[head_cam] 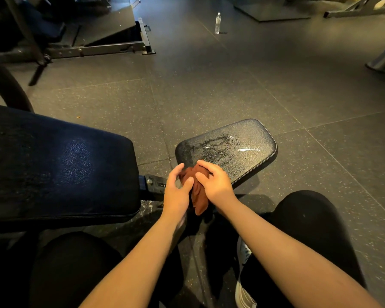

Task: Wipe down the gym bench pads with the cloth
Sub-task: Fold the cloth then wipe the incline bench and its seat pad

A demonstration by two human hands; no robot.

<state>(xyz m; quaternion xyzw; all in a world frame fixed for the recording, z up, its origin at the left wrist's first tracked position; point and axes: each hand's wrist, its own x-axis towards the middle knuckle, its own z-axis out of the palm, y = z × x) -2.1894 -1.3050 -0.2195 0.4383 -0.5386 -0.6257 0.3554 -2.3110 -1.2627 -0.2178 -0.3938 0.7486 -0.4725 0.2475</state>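
Standing on the speckled rubber floor [209, 85], the large dark back pad [53, 170] is occupying the left, and the smaller seat pad [242, 152], showing wet streaks, is sitting just beside it. The left hand [178, 190] and right hand [216, 183] are both grasping the bunched brown cloth [199, 194] between them, fingers curling round it, at the seat pad's near edge. A water bottle [217, 23] is standing upright on the floor, well apart.

Right pad [231, 147] is showing pebbled, leather-like vinyl, glossy w/ wet streaks. Left pad [53, 170] is showing same grain, duller sheen. Cloth [199, 194] is looking soft, matt, crumpled. Floor [209, 85] is looking matt, speckled rubber; far bottle [217, 23] clear plastic.
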